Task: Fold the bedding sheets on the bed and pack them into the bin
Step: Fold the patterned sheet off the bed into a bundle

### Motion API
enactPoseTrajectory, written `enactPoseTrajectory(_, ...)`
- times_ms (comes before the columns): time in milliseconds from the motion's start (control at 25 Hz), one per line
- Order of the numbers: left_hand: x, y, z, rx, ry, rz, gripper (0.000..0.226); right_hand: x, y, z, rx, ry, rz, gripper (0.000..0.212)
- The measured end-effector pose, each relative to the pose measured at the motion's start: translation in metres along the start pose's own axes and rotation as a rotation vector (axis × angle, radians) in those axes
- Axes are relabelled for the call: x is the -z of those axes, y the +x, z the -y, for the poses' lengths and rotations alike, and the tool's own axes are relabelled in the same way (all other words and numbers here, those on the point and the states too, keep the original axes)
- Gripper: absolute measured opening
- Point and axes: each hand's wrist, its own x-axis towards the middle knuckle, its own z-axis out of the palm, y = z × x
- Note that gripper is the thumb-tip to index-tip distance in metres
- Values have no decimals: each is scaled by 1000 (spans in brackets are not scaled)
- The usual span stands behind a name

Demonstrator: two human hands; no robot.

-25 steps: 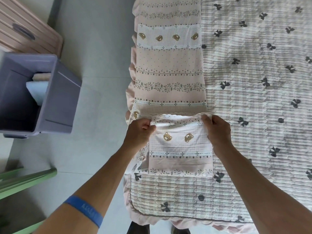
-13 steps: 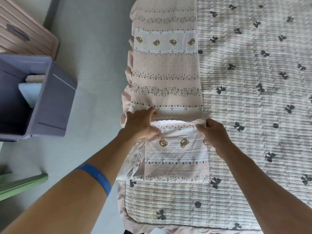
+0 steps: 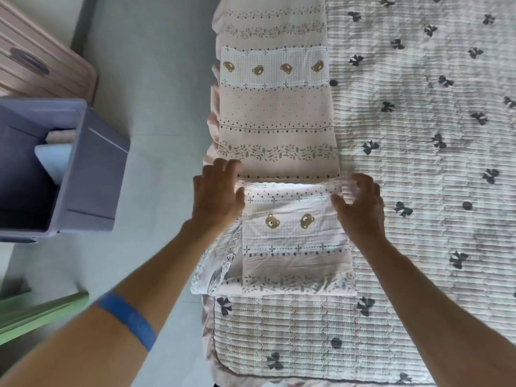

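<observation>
I see soft, even daylight; the left hand (image 3: 216,195) is motion-blurred; beside it, the bin (image 3: 95,169) looks bent by the wide lens.

Open floor (image 3: 156,113) is lying between my bed (image 3: 418,191) and the purple bin (image 3: 95,174), whose open top is partly taken by folded cloth (image 3: 54,160), while a pink panel (image 3: 42,65) is crowding behind it.
</observation>
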Motion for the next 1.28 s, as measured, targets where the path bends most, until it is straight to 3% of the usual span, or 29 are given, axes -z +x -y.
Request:
enactPoseTrajectory(40, -7, -27, -7, -145, -32, -54, 41, -1, -15, -7, 181, -113, -63, 47)
enactPoseTrajectory(80, -15, -60, -13, -294, -74, -1, 46, -3, -36, -15, 352, -164, -52, 51)
enactPoseTrajectory(120, -26, -95, -16, -396, -56, 121, 57, -3, -62, -25, 496, -207, 34, 56)
enactPoseTrajectory(200, -48, -154, -8, -395, 87, 314, 86, -5, -112, -55, 665, -366, 271, 74)
enactPoseTrajectory(320, -68, -180, 9, -293, 142, 235, 85, -9, -141, -95, 715, -563, 356, 85)
enactPoseTrajectory(440, -64, -160, 7, -207, 204, 203, 72, -12, -129, -97, 680, -545, 229, 59)
enactPoseTrajectory(560, -38, -147, 4, -165, 135, 196, 46, 4, -115, -82, 640, -366, 113, 33)
enactPoseTrajectory(720, 46, -109, -4, -10, -190, 209, 7, 51, -90, -21, 524, 10, 12, 24)
enactPoseTrajectory(840, 114, -29, -6, 101, -486, 385, 26, 77, -41, 54, 286, 361, 37, 10)
enactPoseTrajectory(920, 138, 39, 7, 131, -552, 496, 29, 71, 11, 89, 107, 525, 73, 18)
enactPoseTrajectory(1040, 127, 144, 35, 224, -577, 608, 12, 37, 95, 126, -39, 532, 64, 12)
enactPoseTrajectory(1160, 92, 229, 62, 322, -798, 619, 24, -7, 170, 128, -217, 345, 39, 6)
enactPoseTrajectory(1280, 62, 254, 80, 452, -1081, 661, 39, -27, 198, 112, -470, 435, 90, 15)
